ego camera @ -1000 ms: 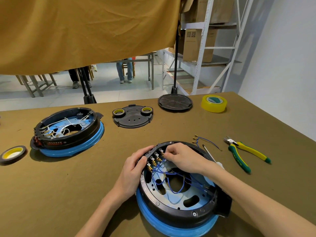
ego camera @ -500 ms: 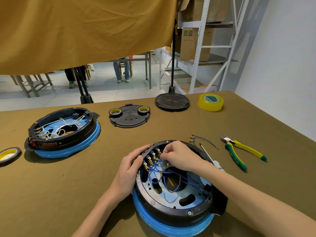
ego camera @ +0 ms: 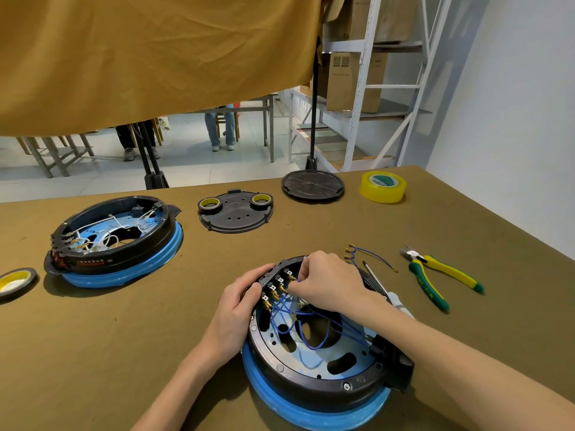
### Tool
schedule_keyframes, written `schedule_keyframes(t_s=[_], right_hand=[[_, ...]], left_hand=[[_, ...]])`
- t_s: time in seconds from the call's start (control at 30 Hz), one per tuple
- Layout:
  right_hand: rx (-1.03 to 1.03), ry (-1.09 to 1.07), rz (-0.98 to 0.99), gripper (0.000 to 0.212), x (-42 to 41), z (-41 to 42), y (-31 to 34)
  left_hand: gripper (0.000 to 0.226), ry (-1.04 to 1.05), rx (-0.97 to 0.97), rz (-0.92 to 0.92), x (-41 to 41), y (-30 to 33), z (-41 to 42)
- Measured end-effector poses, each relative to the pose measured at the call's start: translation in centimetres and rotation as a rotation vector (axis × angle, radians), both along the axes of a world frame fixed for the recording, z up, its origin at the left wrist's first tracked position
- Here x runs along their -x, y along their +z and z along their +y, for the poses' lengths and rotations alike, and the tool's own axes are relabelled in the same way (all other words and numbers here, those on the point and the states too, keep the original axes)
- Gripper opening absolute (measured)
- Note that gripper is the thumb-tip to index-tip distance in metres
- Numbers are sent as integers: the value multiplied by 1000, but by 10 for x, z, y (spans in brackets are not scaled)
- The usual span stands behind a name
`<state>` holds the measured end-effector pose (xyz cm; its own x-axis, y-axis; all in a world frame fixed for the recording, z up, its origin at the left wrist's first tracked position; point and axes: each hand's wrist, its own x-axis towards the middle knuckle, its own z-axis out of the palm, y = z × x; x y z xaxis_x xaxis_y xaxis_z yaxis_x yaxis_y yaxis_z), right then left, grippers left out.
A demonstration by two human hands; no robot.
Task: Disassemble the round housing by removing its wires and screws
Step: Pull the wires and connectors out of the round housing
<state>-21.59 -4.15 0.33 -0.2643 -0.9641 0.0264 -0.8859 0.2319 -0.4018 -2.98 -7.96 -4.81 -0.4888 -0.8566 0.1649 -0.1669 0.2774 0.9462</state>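
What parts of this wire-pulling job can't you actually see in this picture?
- Head view: the right hand covers its own fingertips, so its grip on a blue wire is unclear.
- The screwdriver is partly hidden behind the right wrist.
- The near rim of the housing is cut off by the bottom edge.

Landmark: round housing [ego camera: 314,362], near edge of the table [ego camera: 93,353]
Left hand [ego camera: 238,309]: on its left rim
Right hand [ego camera: 329,286]: over its far rim
Wires [ego camera: 298,321]: inside it
Second housing [ego camera: 115,241]: far left
Cover plate [ego camera: 235,214]: behind it
Tape roll [ego camera: 383,186]: far right, behind
Pliers [ego camera: 438,278]: right
Loose wire [ego camera: 367,255]: between it and pliers
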Motion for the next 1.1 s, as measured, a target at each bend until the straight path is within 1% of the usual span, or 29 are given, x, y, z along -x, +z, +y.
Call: schedule_keyframes(t_s=[0.13, 0.33, 0.4, 0.5, 0.53, 0.63, 0.8, 0.97, 1.03, 1.1], right_hand=[[-20, 99, 202, 28, -4, -4, 8], [-58, 235, 300, 29, 1, -3, 12], [-57, 235, 243, 29, 3, -1, 10], [-62, 195, 23, 26, 5, 4, 0], [-45, 184, -23, 27, 3, 6, -6], [-27, 174, -79, 31, 2, 9, -14], [-168, 254, -258, 30, 20, 0, 2], [-192, 202, -397, 29, 21, -1, 4], [-163, 141, -369, 32, 13, 1, -2], [-96, 118, -241, 32, 2, 6, -12]], left_hand=[[49, -7, -3, 0, -1, 1, 1], [49, -20, -31, 9, -1, 3, 1], [49, -20, -27, 1, -1, 3, 0], [49, -19, -15, -15, -2, 1, -1], [49, -20, -10, -17, -2, 0, -1], [49, -20, -8, -23, -2, 0, -1], [48, -39, -18, -29, -2, 0, -2], [49, -37, -27, -25, -1, 0, -1], [49, -23, -25, -19, 0, 0, -1], [48, -17, -24, -14, 0, -1, -1]])
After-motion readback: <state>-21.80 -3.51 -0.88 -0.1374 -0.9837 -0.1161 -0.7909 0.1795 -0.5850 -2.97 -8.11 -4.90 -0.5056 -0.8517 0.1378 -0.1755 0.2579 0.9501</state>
